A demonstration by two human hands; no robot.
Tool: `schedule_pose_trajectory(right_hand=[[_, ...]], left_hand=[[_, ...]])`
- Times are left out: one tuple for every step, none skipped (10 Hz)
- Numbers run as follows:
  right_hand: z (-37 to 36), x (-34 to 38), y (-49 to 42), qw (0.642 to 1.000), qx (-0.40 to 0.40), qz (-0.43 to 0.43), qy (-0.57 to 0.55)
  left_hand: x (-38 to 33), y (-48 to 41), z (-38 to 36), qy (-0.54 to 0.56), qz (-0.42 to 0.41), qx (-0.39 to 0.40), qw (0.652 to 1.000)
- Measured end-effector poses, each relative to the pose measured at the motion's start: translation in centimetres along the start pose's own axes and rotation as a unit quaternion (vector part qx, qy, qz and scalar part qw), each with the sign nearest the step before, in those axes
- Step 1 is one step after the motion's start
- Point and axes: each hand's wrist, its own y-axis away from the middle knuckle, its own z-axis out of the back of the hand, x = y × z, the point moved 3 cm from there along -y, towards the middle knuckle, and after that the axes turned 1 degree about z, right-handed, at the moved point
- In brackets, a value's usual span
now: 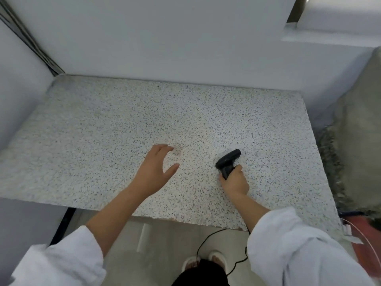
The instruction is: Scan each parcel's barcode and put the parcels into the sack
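Since no parcel is seen on the table [103, 120], the work is judged finished or nearly so. The scanner [227, 161] is gripped by the right hand [235, 182]; the left hand [153, 170] is held spread, empty, over the table. The sack [358, 141] is seen beside the table's right edge, its inside hidden.

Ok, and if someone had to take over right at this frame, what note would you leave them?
Left hand: open, fingers spread, over the table, holding nothing.
Right hand: grips the black scanner by its handle, head low over the table; its cable hangs off the near edge.
Sack: stands off the table's right side; its inside is not visible.
Done: no parcel shows on the table, so the scanning may be finished, though what the sack holds cannot be confirmed.
Left: check for any parcels out of view, then set the scanner down.
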Motion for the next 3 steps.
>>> schedule_pose_trajectory(right_hand=[[-0.4, 0.2, -0.1, 1.000, -0.013, -0.010, -0.006], [-0.8, 0.2, -0.1, 1.000, -0.025, -0.017, 0.003], [-0.8, 0.3, 0.1, 0.999, -0.031, -0.034, 0.007]], left_hand=[[0.7, 0.3, 0.0, 0.002, 0.008, 0.001, 1.000], [1.1, 0.9, -0.2, 0.007, 0.000, -0.003, 1.000], [1.2, 1.4, -0.2, 0.013, 0.016, 0.006, 1.000]])
